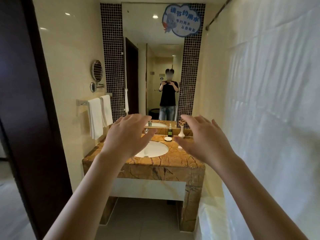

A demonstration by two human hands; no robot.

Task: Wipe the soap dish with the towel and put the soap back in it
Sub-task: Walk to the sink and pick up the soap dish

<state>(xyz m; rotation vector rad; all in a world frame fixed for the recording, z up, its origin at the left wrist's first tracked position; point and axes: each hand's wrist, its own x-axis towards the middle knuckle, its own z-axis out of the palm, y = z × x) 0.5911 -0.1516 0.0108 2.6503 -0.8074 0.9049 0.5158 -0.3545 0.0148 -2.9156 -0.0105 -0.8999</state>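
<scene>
A narrow bathroom lies ahead of both hands: a dark door frame (26, 101) bounds it beyond the left hand (129, 135), and a white shower curtain (270, 101) closes it off beyond the right hand (200, 141). Open floor (142, 219) lies below the outstretched forearms, up to the vanity's front edge. Above the hands, a tall mirror (152, 49) reflects a person standing with both hands raised. The brown marble tabletop (169, 159) sits beneath and beyond the hands, with an oval white sink (152, 149) between them. White towels (99, 115) hang on a wall bar just left of the left hand. Between the hands, near the back edge, stand a dark pump bottle (170, 131) and a white vase (181, 131), with the small white soap dish (168, 139) in front of the bottle. Both hands hover spread open, fingers apart, holding nothing.
</scene>
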